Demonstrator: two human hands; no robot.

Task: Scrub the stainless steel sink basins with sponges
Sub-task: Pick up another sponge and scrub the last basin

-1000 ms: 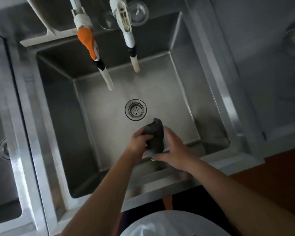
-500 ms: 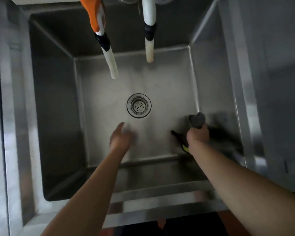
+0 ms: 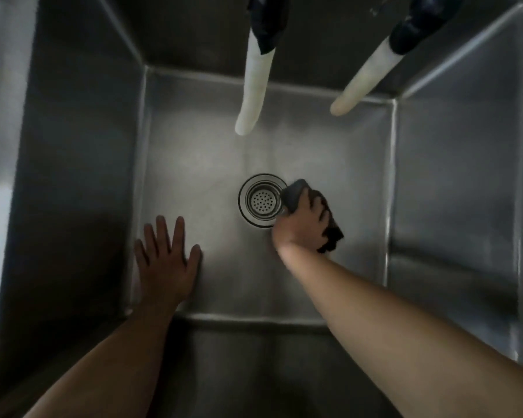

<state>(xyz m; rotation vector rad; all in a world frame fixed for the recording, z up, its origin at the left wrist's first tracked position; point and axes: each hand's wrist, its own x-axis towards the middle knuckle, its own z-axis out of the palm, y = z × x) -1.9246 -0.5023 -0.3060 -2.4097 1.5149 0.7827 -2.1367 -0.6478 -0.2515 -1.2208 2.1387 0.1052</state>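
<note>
Steel basin (image 3: 194, 164), right hand (image 3: 302, 224) fingers gripping dark sponge (image 3: 295, 193) beside drain (image 3: 260, 200), left hand (image 3: 165, 263) flat, fingers spread

I am at a commercial-style kitchen or scullery sink. A deep, square stainless steel basin (image 3: 194, 164) with welded corners and a perforated drain strainer (image 3: 261, 200) shows it, with 2 pale hose spouts (image 3: 254, 95) overhead.

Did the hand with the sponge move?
Yes. The right hand slid the sponge left along the sink floor, from near the right wall to the drain.
</note>
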